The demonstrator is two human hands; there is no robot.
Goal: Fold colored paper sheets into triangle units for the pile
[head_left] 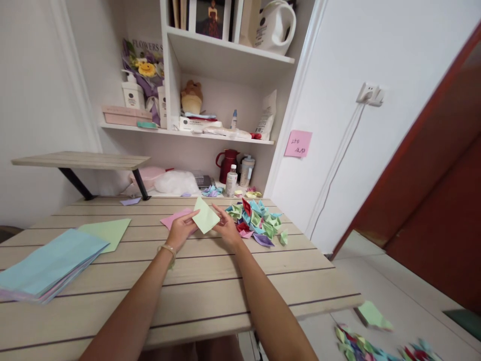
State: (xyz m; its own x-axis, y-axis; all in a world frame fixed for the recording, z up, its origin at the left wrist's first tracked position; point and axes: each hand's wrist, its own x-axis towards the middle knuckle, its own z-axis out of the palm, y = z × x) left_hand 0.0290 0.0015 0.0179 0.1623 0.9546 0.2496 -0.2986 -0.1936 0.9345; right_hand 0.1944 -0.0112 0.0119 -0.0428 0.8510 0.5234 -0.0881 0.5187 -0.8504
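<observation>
A folded light green paper square [205, 216], turned corner-up like a diamond, is held just above the table between my two hands. My left hand [182, 229] pinches its left corner, and my right hand [227, 225] has its fingers on the right corner. Behind my left hand a pink paper [172, 218] lies on the table, partly covered. Just right of my right hand spreads a pile of small folded paper boats [259, 220] in green, blue, red, pink and purple.
On the left lie a stack of blue and other coloured paper [52, 263] and a green sheet [112, 233]. A small raised shelf [80, 159] stands behind them. A bottle [231, 181] and red jug [227, 165] stand at the back. More folded paper [361, 346] lies on the floor.
</observation>
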